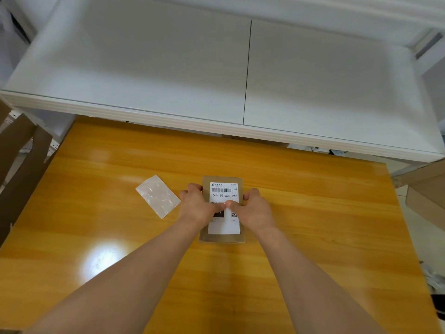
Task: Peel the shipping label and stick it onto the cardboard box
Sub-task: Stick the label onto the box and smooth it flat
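Shipping label point(224, 225), one only, lies flat on the top face of the one cardboard box point(222, 238), and we see its barcode, a line of printed code and part of a QR mark between our hands. That box sits on the yellow wooden surface point(313, 213) about midway between its left and right edges, nearer the far edge than the near one. We count two hands on it. Our left hand point(198, 206) wraps the box's left side, fingers curled over the far left corner, thumb pressed down on the middle of the label. Our right hand point(252, 208) mirrors it on the right side, fingers bent around that edge, thumb on the label and touching the left thumb tip. So the label lies under both thumbs and runs out past them toward the far and near ends of the box. One glossy backing sheet point(157, 196) lies alone on the surface just left of our left hand, turned at an angle, apart from the box. Beyond the far edge stands one white table point(168, 68).
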